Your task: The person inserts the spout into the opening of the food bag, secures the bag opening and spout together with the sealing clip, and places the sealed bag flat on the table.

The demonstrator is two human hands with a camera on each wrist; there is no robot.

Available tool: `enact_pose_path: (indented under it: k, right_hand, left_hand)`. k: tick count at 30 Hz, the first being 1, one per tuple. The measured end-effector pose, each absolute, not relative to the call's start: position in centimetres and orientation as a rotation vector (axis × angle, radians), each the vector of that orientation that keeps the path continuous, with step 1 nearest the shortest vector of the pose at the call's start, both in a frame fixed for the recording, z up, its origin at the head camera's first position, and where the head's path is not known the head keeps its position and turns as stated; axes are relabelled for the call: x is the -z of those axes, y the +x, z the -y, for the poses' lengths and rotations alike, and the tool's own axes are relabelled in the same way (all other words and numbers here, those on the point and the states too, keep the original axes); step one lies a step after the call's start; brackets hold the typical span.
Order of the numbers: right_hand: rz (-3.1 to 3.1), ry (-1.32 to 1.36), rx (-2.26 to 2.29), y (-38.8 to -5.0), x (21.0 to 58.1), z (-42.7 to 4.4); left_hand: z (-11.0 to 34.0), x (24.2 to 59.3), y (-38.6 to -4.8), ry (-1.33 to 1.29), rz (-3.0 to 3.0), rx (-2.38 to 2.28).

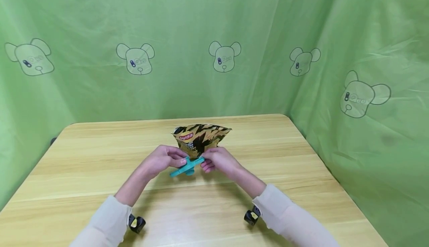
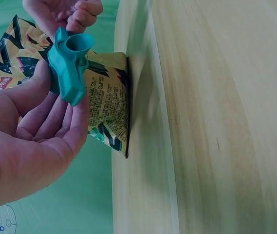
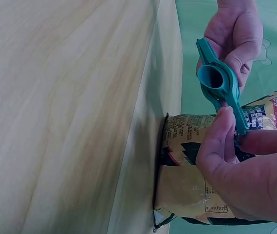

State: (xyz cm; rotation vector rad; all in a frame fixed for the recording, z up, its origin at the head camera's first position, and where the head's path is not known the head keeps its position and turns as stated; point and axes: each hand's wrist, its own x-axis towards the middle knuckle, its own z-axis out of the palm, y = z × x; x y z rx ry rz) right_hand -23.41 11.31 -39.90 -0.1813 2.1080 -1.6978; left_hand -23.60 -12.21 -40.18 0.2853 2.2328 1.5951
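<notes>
A gold-and-black chip bag point(image 1: 201, 137) stands on the table, its wide upper part flaring out behind the hands. In front of its narrowed middle is a teal bag clip point(image 1: 187, 167) with a round, cup-like spout point(image 2: 80, 43). My left hand point(image 1: 169, 159) holds the clip between thumb and fingers, near its middle. At the other end of the clip, my right hand point(image 1: 218, 160) pinches with thumb and fingertips, seen close up in the right wrist view point(image 3: 255, 161). Whether the clip is fastened round the bag is hidden by the hands.
The light wooden table point(image 1: 83, 187) extends to both sides and toward me. Green curtains point(image 1: 181, 23) with bear-head drawings hang behind and at the sides. Dark wrist devices point(image 1: 136, 224) sit by both sleeves.
</notes>
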Motion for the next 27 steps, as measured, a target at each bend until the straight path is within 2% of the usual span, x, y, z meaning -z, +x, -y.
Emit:
enact_pose_path:
  k: [27]
  right_hand:
    - [-2.050, -0.174, 1.784, -23.27, 40.06, -11.62]
  left_hand:
    - [11.56, 40.27, -23.57, 0.264, -2.294, -1.554]
